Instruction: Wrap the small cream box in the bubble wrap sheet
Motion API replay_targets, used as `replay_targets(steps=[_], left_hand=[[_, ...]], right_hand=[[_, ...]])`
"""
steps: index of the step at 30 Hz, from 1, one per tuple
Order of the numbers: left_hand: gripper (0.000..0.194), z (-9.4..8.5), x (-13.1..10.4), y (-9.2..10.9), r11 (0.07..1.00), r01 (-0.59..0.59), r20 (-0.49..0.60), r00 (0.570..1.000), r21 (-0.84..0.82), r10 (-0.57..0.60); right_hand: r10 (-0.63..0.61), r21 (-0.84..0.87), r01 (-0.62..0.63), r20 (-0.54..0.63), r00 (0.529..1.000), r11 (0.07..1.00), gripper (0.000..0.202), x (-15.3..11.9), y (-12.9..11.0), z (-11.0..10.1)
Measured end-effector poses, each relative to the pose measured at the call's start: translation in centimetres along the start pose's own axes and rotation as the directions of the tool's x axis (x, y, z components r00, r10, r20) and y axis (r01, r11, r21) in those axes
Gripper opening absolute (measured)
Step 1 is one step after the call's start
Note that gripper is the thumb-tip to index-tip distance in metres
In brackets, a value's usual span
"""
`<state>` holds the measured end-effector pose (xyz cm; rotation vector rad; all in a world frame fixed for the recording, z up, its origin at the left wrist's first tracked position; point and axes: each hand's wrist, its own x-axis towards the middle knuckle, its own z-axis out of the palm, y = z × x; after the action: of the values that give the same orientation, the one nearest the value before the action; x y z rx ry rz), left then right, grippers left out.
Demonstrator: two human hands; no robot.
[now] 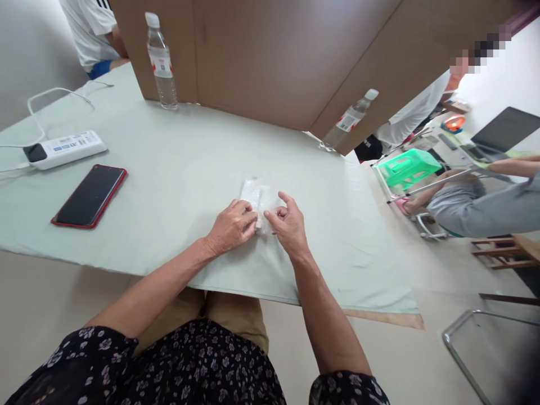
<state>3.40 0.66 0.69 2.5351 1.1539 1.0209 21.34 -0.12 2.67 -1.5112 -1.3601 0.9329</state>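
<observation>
Close to the near edge of the table lies a small piece of clear bubble wrap [252, 190], partly folded and seemingly around something pale that I cannot make out. My left hand [236, 225] is closed on its near left side, fingers curled over the plastic. On the right, my right hand [289, 222] has its thumb by the wrap's loose edge. The index finger stretches away from the thumb and the other fingers are partly curled. No firm grip shows in that hand.
A red-cased phone [90, 197] and a white power bank [67, 149] with cables lie left on the cloth-covered table [177, 169]. Water bottles [162, 67] stand against a tall cardboard panel [253, 56]. A green stool [407, 169] and a seated person [476, 205] are at right.
</observation>
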Motion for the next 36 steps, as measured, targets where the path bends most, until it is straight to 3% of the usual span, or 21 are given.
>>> replay_targets(steps=[5, 9, 12, 16, 19, 23, 26, 28, 32, 36], left_hand=[[0.017, 0.7, 0.0, -0.2, 0.991, 0.044, -0.011, 0.999, -0.125, -0.045], [0.052, 0.9, -0.1, -0.3, 0.958, 0.117, -0.040, 0.990, -0.261, -0.132], [0.063, 0.7, -0.1, -0.2, 0.892, 0.227, -0.022, 0.967, -0.391, -0.255], [0.044, 0.2, 0.3, 0.2, 0.785, 0.362, 0.010, 0.910, -0.503, -0.414], [0.023, 0.4, 0.6, 0.6, 0.796, 0.387, -0.026, 0.893, -0.467, -0.449], [0.019, 1.2, 0.6, 0.6, 0.848, 0.353, -0.048, 0.914, -0.396, -0.403], [0.023, 1.6, 0.4, 0.4, 0.869, 0.329, -0.062, 0.924, -0.369, -0.376], [0.024, 1.6, 0.3, 0.4, 0.880, 0.319, -0.070, 0.929, -0.351, -0.364], [0.026, 1.4, 0.1, 0.7, 0.919, 0.276, -0.081, 0.947, -0.281, -0.309], [0.033, 1.1, -0.1, 0.9, 0.976, 0.160, -0.105, 0.979, -0.149, -0.176]], right_hand=[[0.041, -0.018, -0.041, 0.016, 0.999, 0.999, 0.079, 0.2, -1.2, 1.4], [0.034, -0.016, -0.033, 0.073, 0.997, 0.999, 0.082, -0.5, -1.5, 1.8], [-0.059, -0.082, 0.073, 0.154, 0.986, 0.994, 0.073, -1.1, -1.1, 1.5], [-0.243, -0.266, 0.307, 0.248, 0.938, 0.914, 0.069, -1.3, -0.7, 0.8], [-0.255, -0.302, 0.343, 0.294, 0.921, 0.890, 0.069, -0.8, -0.9, 0.5], [-0.157, -0.083, 0.195, 0.335, 0.929, 0.977, 0.063, 0.3, -0.8, -0.2], [-0.052, 0.025, 0.049, 0.122, 0.991, 0.998, 0.053, 1.4, -0.2, -1.0], [0.072, 0.053, -0.072, 0.009, 0.997, 0.996, 0.054, 2.5, 0.2, -1.4], [0.271, 0.076, -0.277, 0.074, 0.960, 0.958, 0.060, 5.0, 0.5, -0.9], [0.218, 0.061, -0.229, 0.147, 0.965, 0.972, 0.046, 6.9, 0.5, 1.3]])
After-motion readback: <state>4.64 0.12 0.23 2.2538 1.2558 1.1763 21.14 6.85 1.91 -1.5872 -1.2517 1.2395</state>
